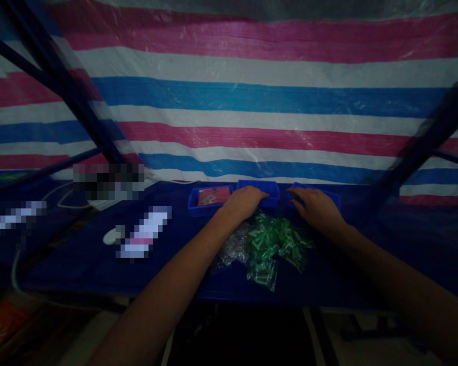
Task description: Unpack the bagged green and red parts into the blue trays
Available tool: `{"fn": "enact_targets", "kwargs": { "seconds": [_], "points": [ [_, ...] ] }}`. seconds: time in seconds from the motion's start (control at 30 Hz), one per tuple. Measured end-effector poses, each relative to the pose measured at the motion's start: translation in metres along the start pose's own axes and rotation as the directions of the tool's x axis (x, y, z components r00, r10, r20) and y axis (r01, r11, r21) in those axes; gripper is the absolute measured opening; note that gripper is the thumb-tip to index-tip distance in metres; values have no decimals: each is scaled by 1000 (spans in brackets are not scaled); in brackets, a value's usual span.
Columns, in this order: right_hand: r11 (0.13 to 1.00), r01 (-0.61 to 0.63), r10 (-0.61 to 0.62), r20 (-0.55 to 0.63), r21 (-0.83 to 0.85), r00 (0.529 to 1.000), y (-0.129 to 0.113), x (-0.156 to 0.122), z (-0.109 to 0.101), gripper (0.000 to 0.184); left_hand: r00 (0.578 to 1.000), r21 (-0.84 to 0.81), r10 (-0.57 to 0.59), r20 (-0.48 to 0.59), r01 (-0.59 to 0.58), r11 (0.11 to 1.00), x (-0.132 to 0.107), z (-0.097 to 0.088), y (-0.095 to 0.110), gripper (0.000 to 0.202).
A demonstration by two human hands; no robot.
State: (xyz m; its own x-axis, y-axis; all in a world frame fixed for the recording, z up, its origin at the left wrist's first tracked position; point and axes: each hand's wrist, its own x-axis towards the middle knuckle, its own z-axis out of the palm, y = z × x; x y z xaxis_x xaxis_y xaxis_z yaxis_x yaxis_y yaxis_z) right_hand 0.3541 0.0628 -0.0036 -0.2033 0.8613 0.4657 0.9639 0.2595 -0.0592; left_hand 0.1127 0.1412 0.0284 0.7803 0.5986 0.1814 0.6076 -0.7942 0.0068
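Note:
My left hand (247, 200) is at the front left of the middle blue tray (257, 184), one finger stretched to the right over it. The other fingers are partly hidden, and nothing shows in the hand. Over the right blue tray (334, 199) is my right hand (316, 207), thumb and fingers apart and pointing left. I see nothing between them. In front of the trays lies a heap of small clear bags with green contents (265, 241). Left of it, partly behind my left forearm, are clear bags with greyish contents (234, 246).
A left blue tray (193, 203) holds a pink packet (213, 195). Farther left on the blue table (80, 269) are a white round object (112, 237), a blurred-out bright item (147, 231) and a white cable (16, 269). Striped sheeting (252, 96) and dark metal poles (66, 91) stand behind.

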Motion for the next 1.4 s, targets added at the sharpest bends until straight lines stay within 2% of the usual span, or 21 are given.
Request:
{"fn": "enact_targets", "kwargs": {
  "seconds": [0.17,0.3,0.37,0.43,0.53,0.6,0.67,0.8,1.03,1.17,1.4],
  "points": [
    [991,39,-40,6,126,999,-7,0,2,41,1000,-18,24,1,-24,1000,-12,-1,7,44],
    [978,96,-99,7,185,995,-9,0,5,43,986,-10,46,-160,-49,999,-30,-16,13,44],
    [976,95,-98,2,193,995,-10,-1,5,46,967,-2,-59,-250,60,998,-42,-27,11,42],
    [976,81,-83,-1,204,997,-12,-2,6,49,913,24,-255,-318,276,961,-53,-36,2,39],
    [974,70,-69,-11,214,998,-14,-3,6,50,783,42,-526,-332,569,821,-65,-43,-19,47],
    [974,71,-69,-18,217,997,-15,-4,5,51,706,27,-666,-242,691,723,-68,-43,-34,57],
    [974,67,-65,-16,218,998,-16,-4,5,51,665,28,-737,-122,744,667,-67,-40,-44,67],
    [975,56,-56,-6,216,998,-17,-4,4,53,658,-18,-752,-18,752,659,-56,-30,-54,80],
    [977,45,-47,6,211,999,-18,-5,3,55,604,-176,-797,-5,784,596,-42,-20,-69,121],
    [977,33,-35,6,212,999,-19,-4,2,56,597,-244,-802,23,781,574,-42,-22,-76,131],
    [977,37,-37,-3,210,999,-18,-4,4,55,611,-419,-785,-100,690,591,-41,-26,-77,149]
  ]
}}
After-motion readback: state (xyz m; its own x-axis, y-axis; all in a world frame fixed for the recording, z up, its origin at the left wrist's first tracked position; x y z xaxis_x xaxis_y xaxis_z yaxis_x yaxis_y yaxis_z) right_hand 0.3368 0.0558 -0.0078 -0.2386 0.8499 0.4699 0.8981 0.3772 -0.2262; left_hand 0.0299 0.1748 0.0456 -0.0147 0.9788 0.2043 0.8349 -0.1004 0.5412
